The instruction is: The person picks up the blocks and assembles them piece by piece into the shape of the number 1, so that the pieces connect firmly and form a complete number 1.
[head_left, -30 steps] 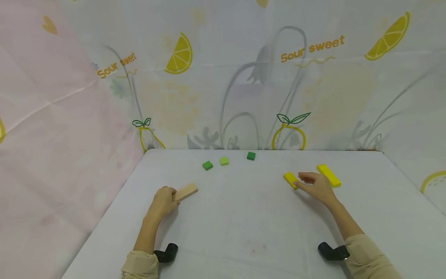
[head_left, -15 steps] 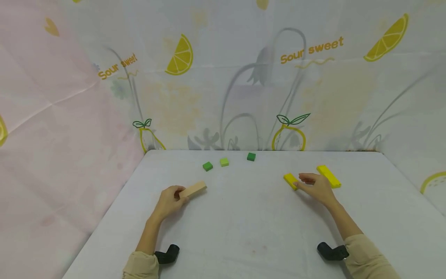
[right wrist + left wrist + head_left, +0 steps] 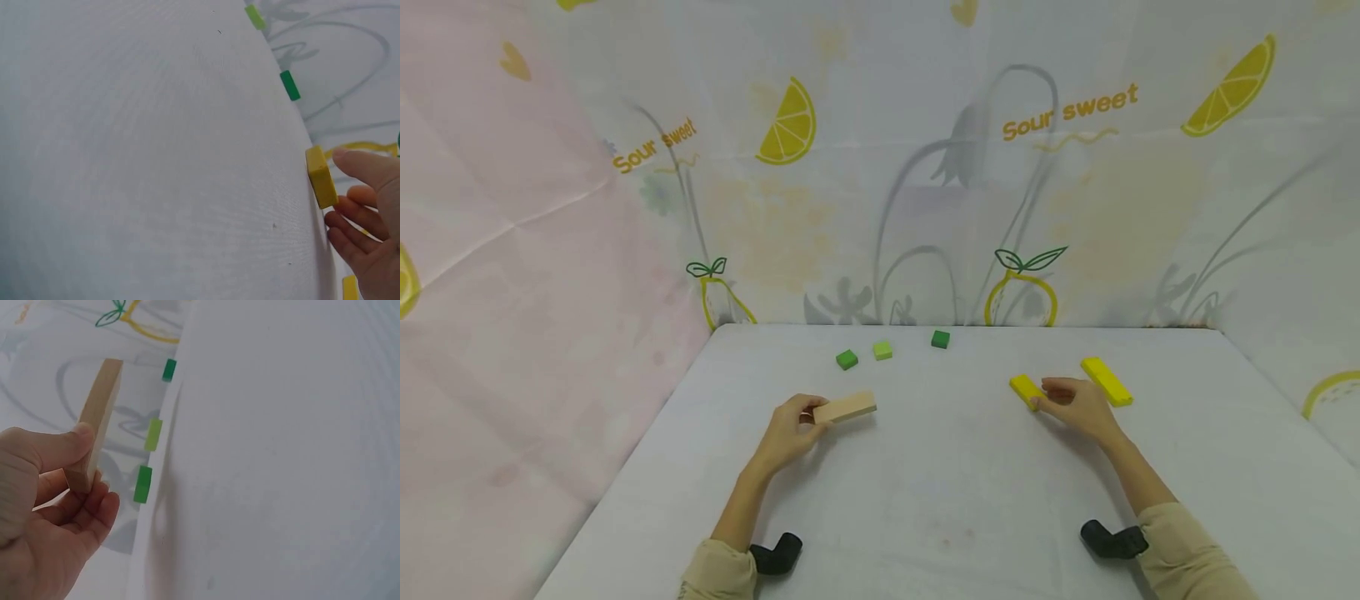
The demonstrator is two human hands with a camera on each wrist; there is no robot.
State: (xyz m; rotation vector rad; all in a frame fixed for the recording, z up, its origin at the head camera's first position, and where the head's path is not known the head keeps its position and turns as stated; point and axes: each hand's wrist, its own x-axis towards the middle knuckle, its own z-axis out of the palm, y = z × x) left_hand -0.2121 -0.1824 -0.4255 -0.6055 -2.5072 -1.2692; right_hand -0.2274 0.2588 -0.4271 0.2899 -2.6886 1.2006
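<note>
My left hand pinches one end of a plain wooden block between thumb and fingers. Its far end points to the right, over the white table, with a shadow beneath. In the left wrist view the thumb presses one face of the wooden block and the fingertips support its lower end. My right hand is beside a short yellow block lying on the table, thumb right at its near end. The right wrist view shows loosely bent fingers around the end of that yellow block, not closed on it.
A longer yellow block lies just beyond my right hand. Towards the back edge of the white table sit a green block, a light green block and a dark green block. A patterned cloth hangs behind.
My left hand has picked up the wooden block and carried it to the right, turning it more level across the view. The right hand stays beside the short yellow block.
</note>
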